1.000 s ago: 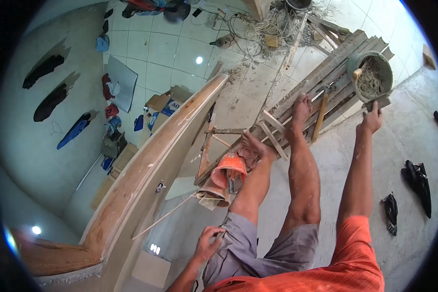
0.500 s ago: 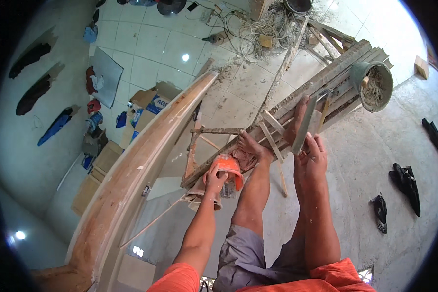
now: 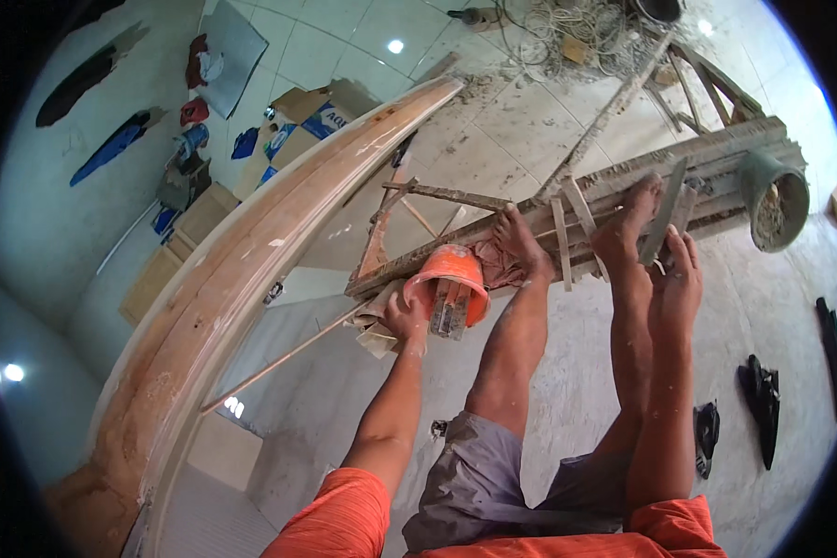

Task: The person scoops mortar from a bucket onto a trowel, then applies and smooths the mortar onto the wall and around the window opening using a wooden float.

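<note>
One orange bucket (image 3: pixel 456 259), one green bucket (image 3: pixel 759 171), one trowel (image 3: pixel 663 214). Left hand (image 3: pixel 406 317), half curled, grips the orange bucket's rim; right hand (image 3: pixel 677 286) clasps the trowel.

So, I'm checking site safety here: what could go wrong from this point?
The flat-bladed tool in the right hand might nick the bare right foot, which appears close by. The grey-green bucket near the end of the planks could fall if knocked. The orange bucket might tip if the left hand pulls its rim.
</note>
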Demonstrator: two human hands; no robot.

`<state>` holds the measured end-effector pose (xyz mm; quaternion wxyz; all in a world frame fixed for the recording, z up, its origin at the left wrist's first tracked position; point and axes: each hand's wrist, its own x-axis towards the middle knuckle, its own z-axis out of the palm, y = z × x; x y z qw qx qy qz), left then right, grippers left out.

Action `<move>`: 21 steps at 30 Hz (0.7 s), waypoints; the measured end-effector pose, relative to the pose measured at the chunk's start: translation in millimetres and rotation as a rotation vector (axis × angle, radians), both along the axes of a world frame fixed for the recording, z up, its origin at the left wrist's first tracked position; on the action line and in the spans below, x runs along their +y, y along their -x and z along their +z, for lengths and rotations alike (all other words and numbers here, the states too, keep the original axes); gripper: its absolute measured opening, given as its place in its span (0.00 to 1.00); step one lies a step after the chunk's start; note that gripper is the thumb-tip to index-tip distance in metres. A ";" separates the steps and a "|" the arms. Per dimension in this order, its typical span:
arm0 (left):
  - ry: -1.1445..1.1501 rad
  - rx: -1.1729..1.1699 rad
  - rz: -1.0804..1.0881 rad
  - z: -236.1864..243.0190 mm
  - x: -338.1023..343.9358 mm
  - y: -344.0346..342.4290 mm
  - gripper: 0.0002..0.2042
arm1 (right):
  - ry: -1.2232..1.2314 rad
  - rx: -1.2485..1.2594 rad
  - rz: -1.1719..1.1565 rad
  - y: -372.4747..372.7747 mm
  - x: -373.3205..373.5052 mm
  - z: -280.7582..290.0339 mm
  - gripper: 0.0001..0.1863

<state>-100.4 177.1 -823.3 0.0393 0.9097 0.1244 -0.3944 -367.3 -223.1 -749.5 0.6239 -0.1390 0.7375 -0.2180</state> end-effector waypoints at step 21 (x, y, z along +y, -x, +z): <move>0.118 -0.179 1.290 71.4 231.0 -98.7 0.24 | 0.011 0.019 0.348 -43.3 -9.1 -7.3 0.09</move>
